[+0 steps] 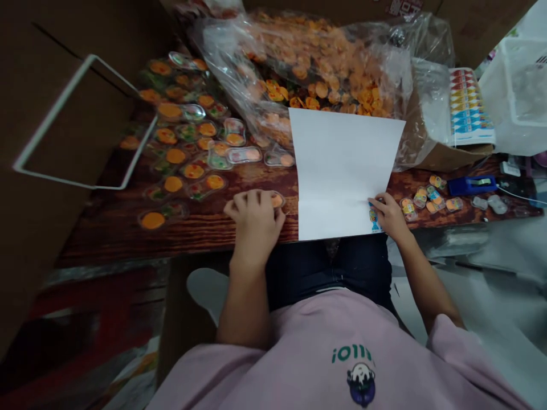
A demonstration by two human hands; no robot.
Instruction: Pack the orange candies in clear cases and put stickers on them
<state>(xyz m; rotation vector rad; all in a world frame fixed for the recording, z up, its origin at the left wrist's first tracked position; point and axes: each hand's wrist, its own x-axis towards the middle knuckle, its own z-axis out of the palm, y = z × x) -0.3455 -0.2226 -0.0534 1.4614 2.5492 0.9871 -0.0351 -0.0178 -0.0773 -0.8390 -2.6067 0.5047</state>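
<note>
A large white sheet [342,171] lies on the wooden table in front of me, its near edge at the table's edge. At its lower right corner my right hand [388,215] has thumb and fingers pinched together on the sheet, beside a small blue and yellow printed sticker [374,220]. Left of the sheet, my left hand [255,219] curls its fingers down over a small clear plastic case [277,199] with an orange disc inside. Most of that case is hidden under the fingers.
Many similar cases [173,184] spread over the table's left side. Behind the sheet lies a big clear bag [325,62] of orange pieces. To the right are a carton with printed sticker sheets [470,108], labelled cases [433,196], a blue tape dispenser [470,185] and a white bin [525,85].
</note>
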